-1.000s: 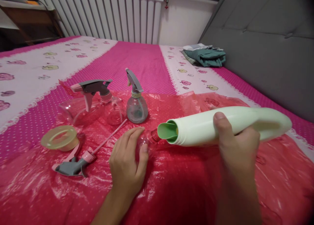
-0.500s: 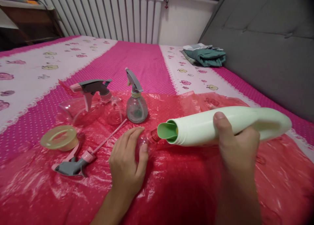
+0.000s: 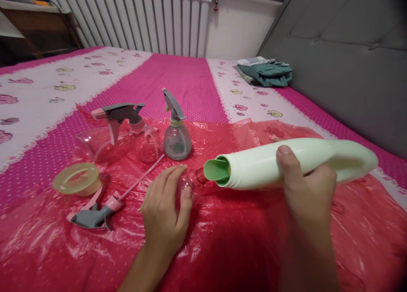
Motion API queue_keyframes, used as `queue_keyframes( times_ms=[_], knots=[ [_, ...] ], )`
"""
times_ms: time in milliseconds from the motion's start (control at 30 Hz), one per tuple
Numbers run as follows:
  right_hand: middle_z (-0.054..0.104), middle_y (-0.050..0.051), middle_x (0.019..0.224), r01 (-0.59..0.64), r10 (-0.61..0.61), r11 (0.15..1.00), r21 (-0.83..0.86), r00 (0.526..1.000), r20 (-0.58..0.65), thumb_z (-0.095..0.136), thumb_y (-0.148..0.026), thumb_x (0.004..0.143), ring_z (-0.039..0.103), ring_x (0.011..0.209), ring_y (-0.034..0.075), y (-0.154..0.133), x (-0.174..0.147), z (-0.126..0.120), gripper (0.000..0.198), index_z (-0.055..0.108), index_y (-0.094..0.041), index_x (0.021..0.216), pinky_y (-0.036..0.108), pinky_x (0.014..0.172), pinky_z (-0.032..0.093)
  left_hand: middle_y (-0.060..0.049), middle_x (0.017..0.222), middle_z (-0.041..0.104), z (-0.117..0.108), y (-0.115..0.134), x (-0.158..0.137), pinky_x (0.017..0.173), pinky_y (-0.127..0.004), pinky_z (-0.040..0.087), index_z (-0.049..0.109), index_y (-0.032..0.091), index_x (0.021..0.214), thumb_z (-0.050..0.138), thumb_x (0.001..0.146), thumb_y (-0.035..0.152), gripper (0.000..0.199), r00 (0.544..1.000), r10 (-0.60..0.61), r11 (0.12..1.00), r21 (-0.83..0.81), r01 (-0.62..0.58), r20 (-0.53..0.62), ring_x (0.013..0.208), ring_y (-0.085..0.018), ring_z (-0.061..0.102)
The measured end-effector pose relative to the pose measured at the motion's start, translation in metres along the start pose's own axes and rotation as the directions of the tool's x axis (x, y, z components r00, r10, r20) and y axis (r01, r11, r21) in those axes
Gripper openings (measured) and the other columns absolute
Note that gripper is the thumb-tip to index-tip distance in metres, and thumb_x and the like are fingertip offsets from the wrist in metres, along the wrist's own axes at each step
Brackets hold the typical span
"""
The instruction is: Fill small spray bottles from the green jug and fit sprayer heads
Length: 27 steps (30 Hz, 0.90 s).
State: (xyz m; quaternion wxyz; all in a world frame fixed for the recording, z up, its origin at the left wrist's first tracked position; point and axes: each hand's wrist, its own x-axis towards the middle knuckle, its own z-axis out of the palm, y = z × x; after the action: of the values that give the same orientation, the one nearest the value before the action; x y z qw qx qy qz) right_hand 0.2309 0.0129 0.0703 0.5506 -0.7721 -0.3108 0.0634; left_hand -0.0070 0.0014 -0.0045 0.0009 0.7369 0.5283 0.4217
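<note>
Left hand: we curl our left hand (image 3: 165, 203) around a clear bottle (image 3: 194, 185), fingers over its far side, thumb along the near side.
Right hand: we close our right hand (image 3: 307, 188) on the pale green jug (image 3: 257, 167), thumb on top, wrist coming up from below.
Jug: it lies almost level in the air, its mouth toward the left, the green spout (image 3: 216, 169) at the bottle's neck.
Bottle: it is low over the red plastic sheet (image 3: 229, 237), neck toward the spout; we cannot tell whether it leans or lies flat.
Since half a second ago: we see both hands, jug and bottle hold their places.
Nearby: a spray head (image 3: 93, 217) rests left of our left hand, beside a yellowish cap (image 3: 76, 179).
Hard to see: our left hand covers most of the bottle; our right fingers go behind the jug; whether liquid runs, or spout touches neck, we cannot make out.
Cut off: both forearms, at the lower edge.
</note>
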Motion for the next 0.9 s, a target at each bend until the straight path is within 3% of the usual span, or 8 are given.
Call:
queue_keyframes(
  times_ms=[900],
  knots=[
    [0.074,0.014,0.090,0.040,-0.040,0.999,0.023,0.999,0.010,0.067,-0.077,0.059,0.071,0.101,0.045,0.0014,-0.0007,-0.0010,0.059,0.066,-0.023,0.082,0.067,0.098,0.052,-0.009,0.134,0.075,0.0003,-0.0004,-0.0002,0.101,-0.043,0.056,0.064,0.024,0.139,0.047,0.109,0.032,0.035,1.000,-0.026,0.999,-0.022,0.026,0.011,0.122,-0.029,0.071]
  ],
)
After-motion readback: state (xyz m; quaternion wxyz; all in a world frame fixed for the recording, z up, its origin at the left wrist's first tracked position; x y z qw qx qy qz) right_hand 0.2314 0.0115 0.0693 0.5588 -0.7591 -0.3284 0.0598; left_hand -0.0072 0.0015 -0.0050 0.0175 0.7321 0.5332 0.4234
